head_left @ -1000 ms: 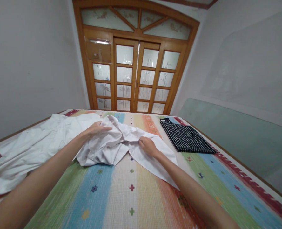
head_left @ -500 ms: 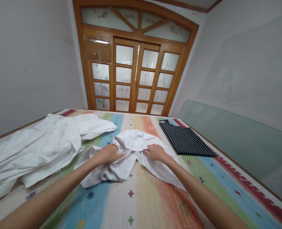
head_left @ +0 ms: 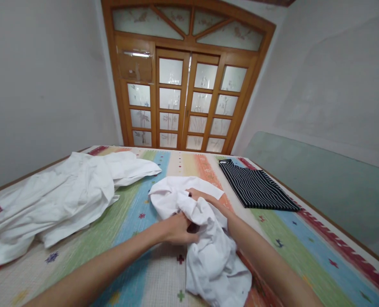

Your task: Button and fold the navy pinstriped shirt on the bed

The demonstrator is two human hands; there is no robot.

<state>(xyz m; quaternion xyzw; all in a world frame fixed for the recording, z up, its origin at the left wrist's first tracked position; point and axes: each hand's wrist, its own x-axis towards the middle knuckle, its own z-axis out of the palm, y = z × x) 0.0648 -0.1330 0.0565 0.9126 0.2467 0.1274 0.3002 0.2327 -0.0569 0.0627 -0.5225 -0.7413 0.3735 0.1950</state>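
Observation:
A crumpled white garment (head_left: pixel 213 256) lies bunched in front of me, one end trailing toward me and a wide band of it (head_left: pixel 176 184) spread beyond my hands. My left hand (head_left: pixel 178 229) is closed on a fold near its middle, the thumb showing below and the fingertips hidden in the cloth. Just beyond and to the right, my right hand (head_left: pixel 199 195) grips the same garment, partly covered by a raised fold. The garment's exact kind cannot be made out.
A striped, multicoloured cover (head_left: pixel 159 273) lies beneath everything. On the left another white garment (head_left: pixel 71 192) is loosely spread out. A folded black-and-white striped garment (head_left: pixel 256 185) lies at the right. Behind stand wooden glazed doors (head_left: pixel 186 98); a pale green panel (head_left: pixel 320 170) runs along the right wall.
My left hand has moved right and closer to me, carrying the white garment's left part across to the right. My right hand has shifted slightly farther away, and cloth now overlaps it.

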